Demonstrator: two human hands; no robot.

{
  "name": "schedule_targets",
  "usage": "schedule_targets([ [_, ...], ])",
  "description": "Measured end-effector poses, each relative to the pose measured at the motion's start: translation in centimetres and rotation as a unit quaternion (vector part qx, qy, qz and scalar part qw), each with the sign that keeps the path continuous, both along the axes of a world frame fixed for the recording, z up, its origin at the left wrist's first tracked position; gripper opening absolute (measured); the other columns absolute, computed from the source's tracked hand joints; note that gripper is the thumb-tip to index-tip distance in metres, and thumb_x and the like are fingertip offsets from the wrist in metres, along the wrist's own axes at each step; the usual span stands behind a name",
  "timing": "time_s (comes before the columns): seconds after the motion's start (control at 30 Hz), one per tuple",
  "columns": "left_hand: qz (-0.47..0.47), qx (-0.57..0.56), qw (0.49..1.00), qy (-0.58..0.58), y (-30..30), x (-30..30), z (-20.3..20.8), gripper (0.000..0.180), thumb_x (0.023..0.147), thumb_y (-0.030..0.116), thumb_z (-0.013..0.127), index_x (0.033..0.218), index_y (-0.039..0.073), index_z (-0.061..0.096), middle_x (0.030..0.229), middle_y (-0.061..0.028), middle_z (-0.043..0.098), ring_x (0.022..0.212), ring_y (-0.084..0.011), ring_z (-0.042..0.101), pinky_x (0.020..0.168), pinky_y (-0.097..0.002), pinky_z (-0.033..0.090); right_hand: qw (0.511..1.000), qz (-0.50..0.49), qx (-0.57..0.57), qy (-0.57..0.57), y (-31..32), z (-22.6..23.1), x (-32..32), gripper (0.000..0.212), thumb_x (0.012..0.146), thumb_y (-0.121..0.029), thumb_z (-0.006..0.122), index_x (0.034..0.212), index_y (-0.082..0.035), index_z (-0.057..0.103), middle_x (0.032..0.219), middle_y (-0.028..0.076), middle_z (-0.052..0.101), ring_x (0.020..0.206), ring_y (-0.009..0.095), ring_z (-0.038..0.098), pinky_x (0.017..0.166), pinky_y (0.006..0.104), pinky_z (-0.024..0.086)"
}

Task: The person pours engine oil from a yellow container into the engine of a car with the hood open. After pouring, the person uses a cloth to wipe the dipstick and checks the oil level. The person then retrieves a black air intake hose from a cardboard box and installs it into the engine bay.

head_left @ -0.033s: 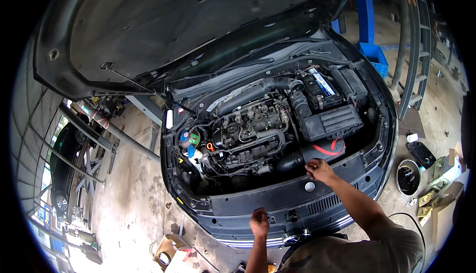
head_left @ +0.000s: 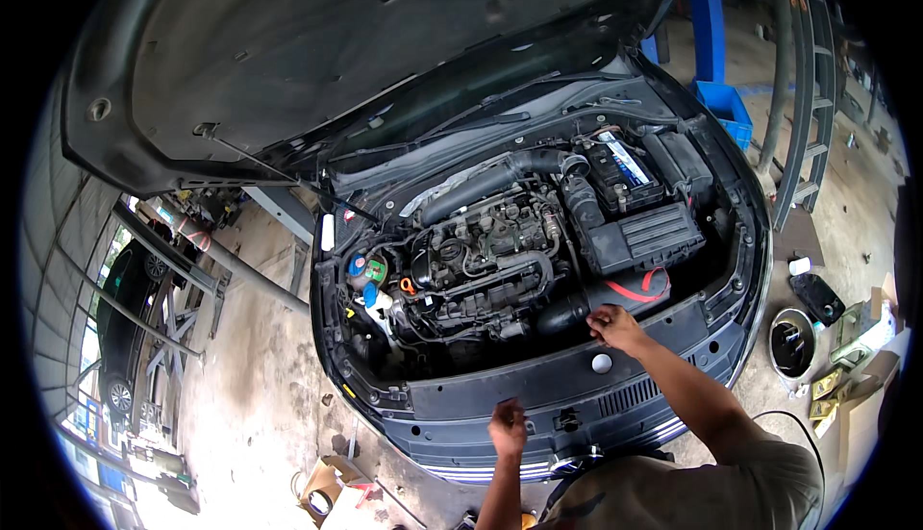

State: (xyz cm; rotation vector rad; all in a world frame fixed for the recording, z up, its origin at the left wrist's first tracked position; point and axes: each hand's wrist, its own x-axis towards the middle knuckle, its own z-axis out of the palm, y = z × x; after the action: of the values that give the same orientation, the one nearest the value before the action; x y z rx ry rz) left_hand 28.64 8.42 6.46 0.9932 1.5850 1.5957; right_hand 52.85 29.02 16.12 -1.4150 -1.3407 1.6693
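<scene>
My left hand (head_left: 508, 427) is over the car's front edge, its fingers curled. Something dark shows at the fingertips, too small to name. My right hand (head_left: 612, 327) is closed in a pinch at the back edge of the black front panel (head_left: 481, 391); what its fingers hold, if anything, is hidden. Close to it lies a wide black air hose (head_left: 562, 315), and beyond that a red strap (head_left: 636, 290). A round silver disc (head_left: 601, 364) sits on the panel just below the right hand. The engine (head_left: 490, 251) is exposed behind.
The raised hood (head_left: 336, 39) hangs over the bay, held by a thin strut. Battery (head_left: 620, 169) and black airbox (head_left: 644, 239) are at the right. A metal bucket (head_left: 792, 345), cartons and a ladder (head_left: 815, 97) stand on the right floor; an open cardboard box (head_left: 330, 482) lies front left.
My left hand has risen very slightly toward the engine bay. The right hand has shifted a touch to the left; its fingers stay closed.
</scene>
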Motion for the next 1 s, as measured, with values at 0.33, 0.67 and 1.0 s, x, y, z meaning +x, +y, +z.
schedule_targets([
  [0.33,-0.016,-0.031,0.999,0.03,9.9,-1.8,0.9,0.014,0.091,0.007,0.055,0.1,-0.003,0.058,0.082,-0.007,0.06,0.066,-0.012,0.059,0.061,-0.0272,0.053,0.943,0.026,0.262,-0.201,17.1,-2.2,-11.5,0.03,0.085,-0.031,0.064,0.097,-0.004,0.06,0.092,0.011,0.069,0.09,0.03,0.066,0.079,0.0374,0.052],
  [0.67,0.028,-0.054,0.945,0.321,32.6,-9.6,5.7,0.037,0.083,0.018,0.067,0.111,-0.001,0.054,0.087,-0.0169,0.061,0.087,-0.0353,0.058,0.076,-0.0426,0.048,0.854,0.118,0.223,-0.454,31.1,-6.4,-20.4,0.071,0.088,-0.049,0.052,0.134,0.003,0.037,0.127,0.023,0.054,0.113,0.036,0.056,0.093,0.0416,0.049],
  [1.0,-0.179,-0.149,0.655,0.719,46.1,-16.2,-0.7,0.04,0.096,0.033,0.045,0.1,-0.003,0.061,0.084,-0.0237,0.064,0.074,-0.0394,0.065,0.062,-0.0474,0.054,0.943,0.201,0.113,-0.24,32.8,-3.7,-20.5,0.049,0.084,-0.041,0.066,0.096,0.006,0.061,0.08,0.015,0.067,0.062,0.022,0.066,0.057,0.0337,0.054],
])
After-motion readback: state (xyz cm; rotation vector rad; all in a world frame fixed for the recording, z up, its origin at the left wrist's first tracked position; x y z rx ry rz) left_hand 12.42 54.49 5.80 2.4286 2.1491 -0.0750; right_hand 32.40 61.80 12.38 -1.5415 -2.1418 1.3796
